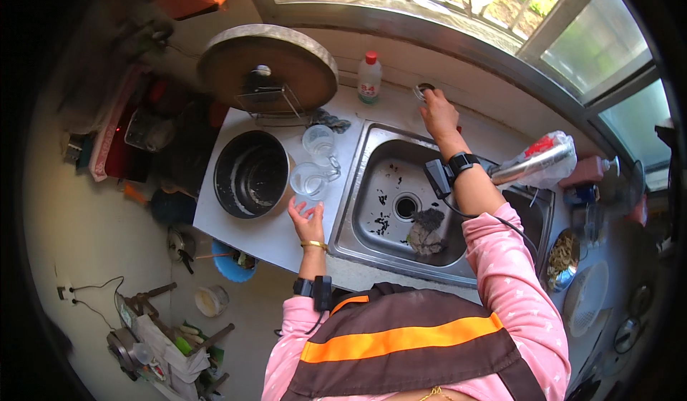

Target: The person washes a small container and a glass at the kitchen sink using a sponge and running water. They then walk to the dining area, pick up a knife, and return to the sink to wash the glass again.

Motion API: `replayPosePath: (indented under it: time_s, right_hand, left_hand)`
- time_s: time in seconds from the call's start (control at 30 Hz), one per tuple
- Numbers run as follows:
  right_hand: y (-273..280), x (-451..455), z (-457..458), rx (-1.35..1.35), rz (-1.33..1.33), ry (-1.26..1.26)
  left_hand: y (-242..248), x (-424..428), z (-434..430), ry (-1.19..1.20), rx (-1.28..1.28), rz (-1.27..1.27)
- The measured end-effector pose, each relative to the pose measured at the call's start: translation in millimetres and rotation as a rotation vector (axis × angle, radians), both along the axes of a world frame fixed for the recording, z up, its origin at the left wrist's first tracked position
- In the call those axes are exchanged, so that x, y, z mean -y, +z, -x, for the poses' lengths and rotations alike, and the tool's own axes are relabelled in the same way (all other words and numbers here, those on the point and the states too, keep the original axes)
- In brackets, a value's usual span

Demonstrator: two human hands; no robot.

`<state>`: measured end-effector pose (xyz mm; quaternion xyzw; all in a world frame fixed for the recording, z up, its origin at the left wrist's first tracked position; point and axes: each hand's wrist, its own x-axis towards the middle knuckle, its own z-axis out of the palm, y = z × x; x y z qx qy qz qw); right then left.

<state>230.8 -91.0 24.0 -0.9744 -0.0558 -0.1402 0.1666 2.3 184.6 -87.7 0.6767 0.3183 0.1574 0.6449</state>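
My left hand (307,219) is at the near side of a clear glass mug (309,180), fingers spread and curved; whether they touch it is unclear. A second clear mug (319,141) stands just behind, both right of a dark, deep pot (251,175). Beyond the sink, my right hand (440,114) is at a small clear glass vessel (420,94) by the window wall, its fingers on the rim. Below my right forearm lies the stainless steel sink (370,186), with dark scraps round the drain, a dark scouring pad (428,218) and a greyish cloth-like wad (425,240).
A red-capped bottle (369,79) stands behind the sink. A large round board (300,52) leans behind a wire rack (292,100) and a crumpled cloth (330,121). The plastic-wrapped faucet (531,162) juts right of my arm. A bowl of food (562,261) and white colander (586,299) sit farther right.
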Motion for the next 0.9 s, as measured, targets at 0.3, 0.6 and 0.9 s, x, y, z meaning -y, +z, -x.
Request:
replayPosePath:
  time_s: [0.3,0.6,0.9]
  right_hand:
    - [-95,74,132,-0.191,-0.392,0.095]
    - [-230,101,237,-1.097,-0.053,0.07]
    - [-271,83,211,-0.809,0.15,-0.201]
  left_hand:
    - [-6,11,14,0.073,-0.035,0.213]
    - [11,22,48,-0.092,-0.099,0.224]
    - [34,13,98,-0.188,-0.232,0.245]
